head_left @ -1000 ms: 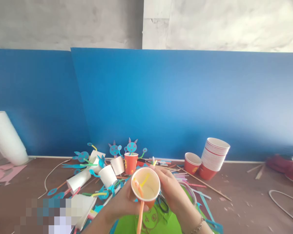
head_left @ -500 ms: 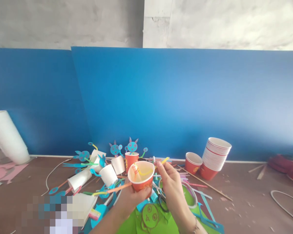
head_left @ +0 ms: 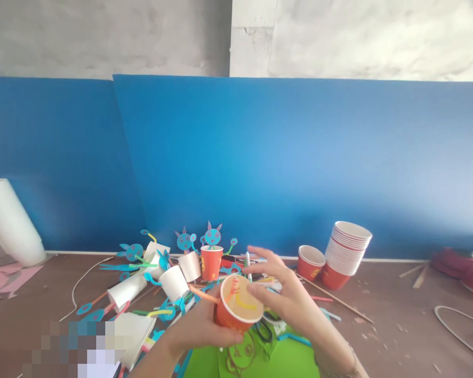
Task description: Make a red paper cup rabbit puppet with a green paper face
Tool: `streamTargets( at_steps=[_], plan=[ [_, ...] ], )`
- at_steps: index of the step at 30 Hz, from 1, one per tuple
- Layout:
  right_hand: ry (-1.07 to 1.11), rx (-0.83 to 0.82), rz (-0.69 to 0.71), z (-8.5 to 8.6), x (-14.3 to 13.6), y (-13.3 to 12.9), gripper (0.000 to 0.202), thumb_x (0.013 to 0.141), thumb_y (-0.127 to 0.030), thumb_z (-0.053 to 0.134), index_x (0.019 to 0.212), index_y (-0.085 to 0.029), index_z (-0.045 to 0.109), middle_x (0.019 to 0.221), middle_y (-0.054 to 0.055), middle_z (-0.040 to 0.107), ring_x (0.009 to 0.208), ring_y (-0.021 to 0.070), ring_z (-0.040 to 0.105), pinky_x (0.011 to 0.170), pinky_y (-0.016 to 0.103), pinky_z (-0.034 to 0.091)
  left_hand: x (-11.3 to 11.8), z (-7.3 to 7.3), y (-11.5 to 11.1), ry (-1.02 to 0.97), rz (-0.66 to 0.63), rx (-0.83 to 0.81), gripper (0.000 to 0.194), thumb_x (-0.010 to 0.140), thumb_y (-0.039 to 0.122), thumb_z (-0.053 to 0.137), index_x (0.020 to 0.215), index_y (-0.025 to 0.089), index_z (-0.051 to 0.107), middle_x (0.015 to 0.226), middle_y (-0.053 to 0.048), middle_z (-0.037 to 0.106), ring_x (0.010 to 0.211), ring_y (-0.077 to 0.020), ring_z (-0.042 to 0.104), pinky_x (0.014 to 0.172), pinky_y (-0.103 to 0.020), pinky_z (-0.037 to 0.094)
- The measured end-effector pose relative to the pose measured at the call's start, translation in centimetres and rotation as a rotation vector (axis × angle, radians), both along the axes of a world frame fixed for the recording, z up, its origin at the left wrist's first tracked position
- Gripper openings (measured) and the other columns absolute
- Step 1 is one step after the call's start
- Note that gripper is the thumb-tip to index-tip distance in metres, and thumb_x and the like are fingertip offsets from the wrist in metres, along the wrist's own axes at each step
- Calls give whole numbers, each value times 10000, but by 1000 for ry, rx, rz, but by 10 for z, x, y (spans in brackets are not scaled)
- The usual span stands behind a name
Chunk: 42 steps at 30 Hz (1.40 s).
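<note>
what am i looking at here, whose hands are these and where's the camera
There's no robot: a person works bare-handed, seen through a camera worn on their head, looking forward and down. Their left hand holds a red paper cup, with an orange straw sticking out to one side. Their right hand is open by the rim; I can't tell if it touches. On the brown table are green paper, a cup stack and blue paper faces with pointed ears. Behind stands a blue panel.
</note>
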State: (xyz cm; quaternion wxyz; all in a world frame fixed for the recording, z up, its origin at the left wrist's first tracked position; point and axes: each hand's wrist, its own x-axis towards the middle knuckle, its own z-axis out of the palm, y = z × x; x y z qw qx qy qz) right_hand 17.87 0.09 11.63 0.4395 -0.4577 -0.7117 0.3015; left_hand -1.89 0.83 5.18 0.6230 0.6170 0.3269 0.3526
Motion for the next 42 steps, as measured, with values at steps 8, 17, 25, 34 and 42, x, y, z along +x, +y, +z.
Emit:
streamTargets(
  at_steps=[8,17,25,34,42],
  plan=[
    [-303,76,13,4,-9,-17,214,722,-197,674,908,-303,677,1292,38,529,1240,316,397,1023,507,296,-1,18,-3,73,-189,45,735,569,129,744,1257,254,516,1146,-24,637,1059,-258,573,877,-357,468],
    [-66,-1,8,4,-16,-16,86,871,-245,503,803,-217,550,804,9,646,753,181,569,679,272,413,13,25,-10,-108,-49,-28,813,564,76,676,1319,267,444,1185,-24,631,1072,-283,584,853,-343,466],
    [114,-59,-39,-6,-27,-13,137,887,-325,477,796,-223,471,772,8,612,686,162,550,600,245,399,17,22,-6,-339,-122,-20,897,562,440,804,1340,223,413,1253,-115,575,1190,-362,498,963,-437,402],
    [-197,66,-120,-8,-22,-6,58,822,-267,526,790,-224,548,819,42,637,767,217,570,683,307,404,19,15,-5,-144,106,123,806,525,279,814,1252,265,467,1171,-50,572,1127,-318,527,939,-386,418],
    [-38,-95,-26,-13,-32,0,47,700,-202,644,731,-204,679,1099,72,605,1015,250,558,822,332,422,18,14,-4,-118,73,124,614,549,269,778,1108,233,527,1046,-29,598,1043,-303,554,886,-368,427]
  ],
)
